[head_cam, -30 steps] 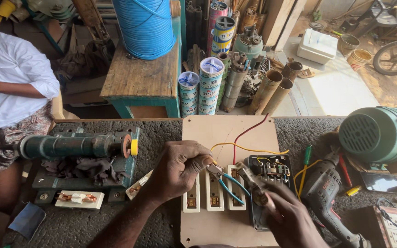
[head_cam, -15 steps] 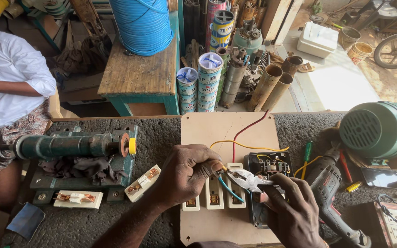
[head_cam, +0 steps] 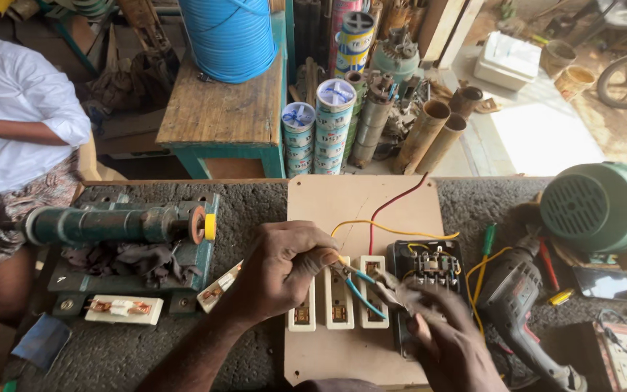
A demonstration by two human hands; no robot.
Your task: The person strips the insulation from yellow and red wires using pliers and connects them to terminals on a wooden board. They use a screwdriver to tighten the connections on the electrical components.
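My left hand (head_cam: 284, 268) pinches the end of a blue wire (head_cam: 363, 296) between thumb and fingers, above three white fuse holders (head_cam: 338, 305) mounted on a pale wooden board (head_cam: 357, 203). My right hand (head_cam: 448, 337) grips small pliers (head_cam: 382, 284), whose jaws meet the blue wire just right of my left fingertips. A black starter box (head_cam: 427, 264) with yellow wires (head_cam: 393, 231) and a red wire (head_cam: 393, 203) sits on the board, partly hidden behind my right hand.
A green motor (head_cam: 604, 207), a grey drill (head_cam: 517, 297) and a green screwdriver (head_cam: 488, 239) lie to the right. On the left stand a green bench tool (head_cam: 110, 225) and loose white fuse parts (head_cam: 121, 308). A person in a white shirt (head_cam: 16, 109) sits far left.
My hands have stayed over the fuse holders with only small shifts. The pliers' jaws have drawn in closer to my left fingertips along the blue wire.
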